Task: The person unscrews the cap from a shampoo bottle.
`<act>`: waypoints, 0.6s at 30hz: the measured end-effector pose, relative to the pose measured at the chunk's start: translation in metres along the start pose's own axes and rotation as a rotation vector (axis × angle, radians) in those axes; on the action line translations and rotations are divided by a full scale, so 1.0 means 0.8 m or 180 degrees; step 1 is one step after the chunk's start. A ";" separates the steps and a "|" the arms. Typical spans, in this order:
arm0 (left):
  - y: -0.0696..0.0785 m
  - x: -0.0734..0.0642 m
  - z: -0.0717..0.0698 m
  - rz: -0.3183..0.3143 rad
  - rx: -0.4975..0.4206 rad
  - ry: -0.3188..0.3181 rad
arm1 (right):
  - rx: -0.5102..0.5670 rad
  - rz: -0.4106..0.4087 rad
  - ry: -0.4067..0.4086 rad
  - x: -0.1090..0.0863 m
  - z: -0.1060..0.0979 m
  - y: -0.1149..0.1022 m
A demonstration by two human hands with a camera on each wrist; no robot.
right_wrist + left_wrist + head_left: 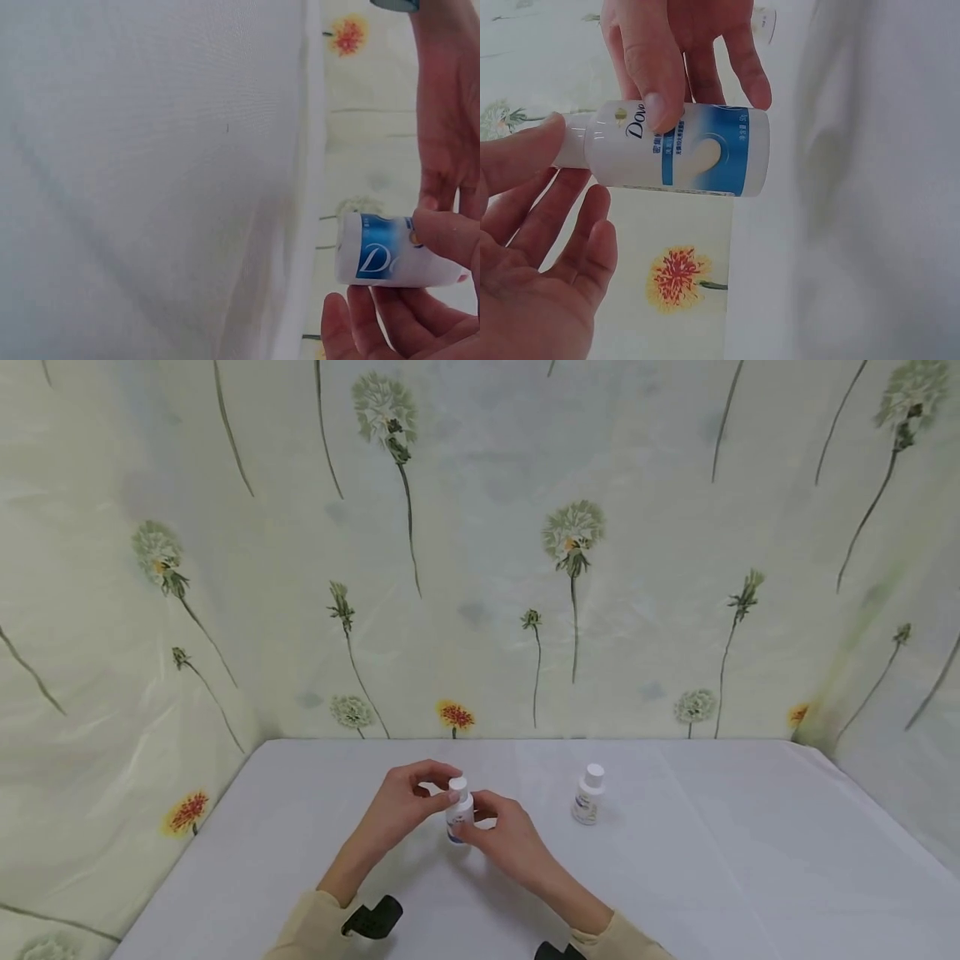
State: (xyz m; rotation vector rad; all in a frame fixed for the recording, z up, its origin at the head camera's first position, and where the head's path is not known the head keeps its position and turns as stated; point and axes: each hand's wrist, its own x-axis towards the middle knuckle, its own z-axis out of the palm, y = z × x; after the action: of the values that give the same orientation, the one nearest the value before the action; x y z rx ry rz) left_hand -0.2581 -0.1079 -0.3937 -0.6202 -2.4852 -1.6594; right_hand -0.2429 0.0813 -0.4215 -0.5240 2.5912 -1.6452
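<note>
A small white Dove bottle [459, 812] with a white cap [573, 140] is held upright between both hands over the near middle of the table. My left hand [405, 797] pinches the cap with thumb and fingers. Lower down, my right hand [513, 840] grips the bottle's body, its thumb across the front. The left wrist view shows the blue band near the base and the Dove lettering beside the right thumb. In the right wrist view, the bottle's blue label [377, 250] shows, with fingers behind and under it.
A second small white capped bottle [588, 797] stands upright on the white-covered table [690, 877], to the right of the hands. Behind the table hangs a curtain [480, 635] printed with dandelions. Dark wrist mounts [375, 917] sit at both cuffs.
</note>
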 end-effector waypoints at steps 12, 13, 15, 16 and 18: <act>0.022 0.000 0.017 0.0106 0.0000 -0.0087 | -0.0023 0.0044 0.0062 -0.019 -0.022 -0.006; 0.022 0.000 0.018 0.0119 -0.0013 -0.0101 | -0.0020 0.0047 0.0062 -0.021 -0.023 -0.006; 0.024 -0.001 0.021 0.0133 -0.0047 -0.0127 | -0.0003 0.0072 0.0048 -0.025 -0.026 -0.006; 0.024 -0.001 0.022 0.0129 -0.0062 -0.0136 | 0.0000 0.0085 0.0040 -0.027 -0.027 -0.006; 0.025 -0.002 0.024 0.0110 -0.0083 -0.0156 | -0.0001 0.0124 0.0024 -0.031 -0.029 -0.005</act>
State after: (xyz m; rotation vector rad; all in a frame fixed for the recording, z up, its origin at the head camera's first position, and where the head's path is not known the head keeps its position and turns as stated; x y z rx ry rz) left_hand -0.2465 -0.0841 -0.3847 -0.7112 -2.4748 -1.6870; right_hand -0.2231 0.1076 -0.4113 -0.4651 2.5898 -1.6381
